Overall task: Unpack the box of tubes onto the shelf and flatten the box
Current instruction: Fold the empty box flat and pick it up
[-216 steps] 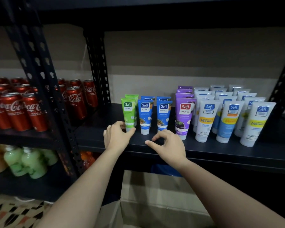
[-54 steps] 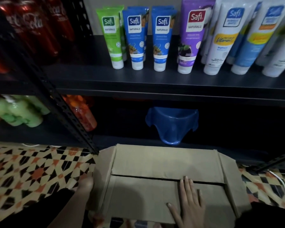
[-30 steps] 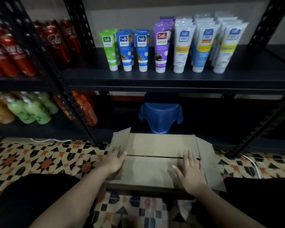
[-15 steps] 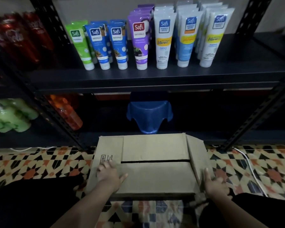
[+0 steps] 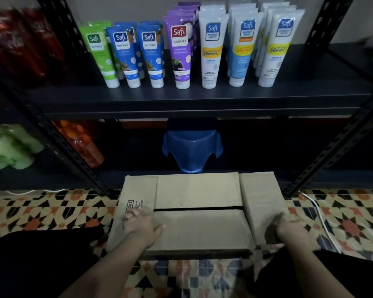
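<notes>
Head view: left hand (image 5: pixel 141 225) flat, pressing box (image 5: pixel 198 214) on floor (image 5: pixel 41 211); right hand (image 5: pixel 289 230) grasps side flap (image 5: pixel 261 198).

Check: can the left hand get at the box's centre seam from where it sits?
Probably yes. The left hand rests flat on the cardboard box beside the seam's left end, and nothing lies on the flaps between them.

I note a blue plastic stool (image 5: pixel 191 150) on the floor under the rack, centre. Left, blurred red cans (image 5: pixel 19 41) sit on the upper level; below them I see pale green bottles (image 5: pixel 9 149) and an orange bottle (image 5: pixel 84 145). Near me, patterned floor tiles (image 5: pixel 41 209). A white cable (image 5: pixel 317 211) crosses them, right.
</notes>
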